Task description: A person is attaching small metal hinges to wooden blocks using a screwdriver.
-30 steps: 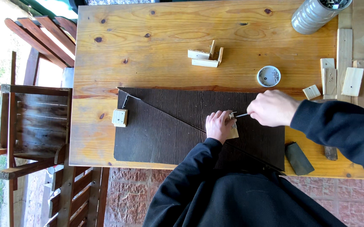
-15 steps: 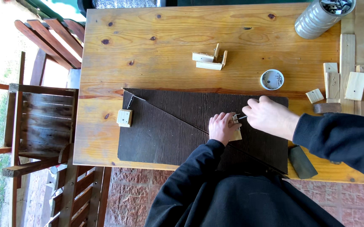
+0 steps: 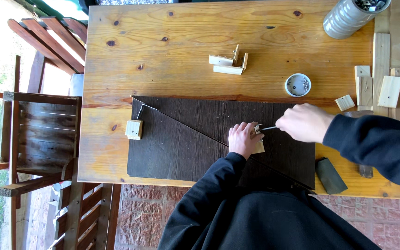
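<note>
The left hand (image 3: 242, 139) presses its closed fingers onto a small wooden block (image 3: 258, 144) lying on the dark board (image 3: 177, 143), while the right hand (image 3: 304, 122), just right of it, grips a thin metal tool (image 3: 269, 128) touching the block.

An outdoor patio workshop: brick floor (image 3: 140, 217), wooden chair (image 3: 38, 134), wood offcuts (image 3: 371, 88) on a pine surface (image 3: 172, 51).

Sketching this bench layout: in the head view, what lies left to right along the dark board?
Small wood block → left hand → thin metal tool → right hand → dark wedge-shaped block.
</note>
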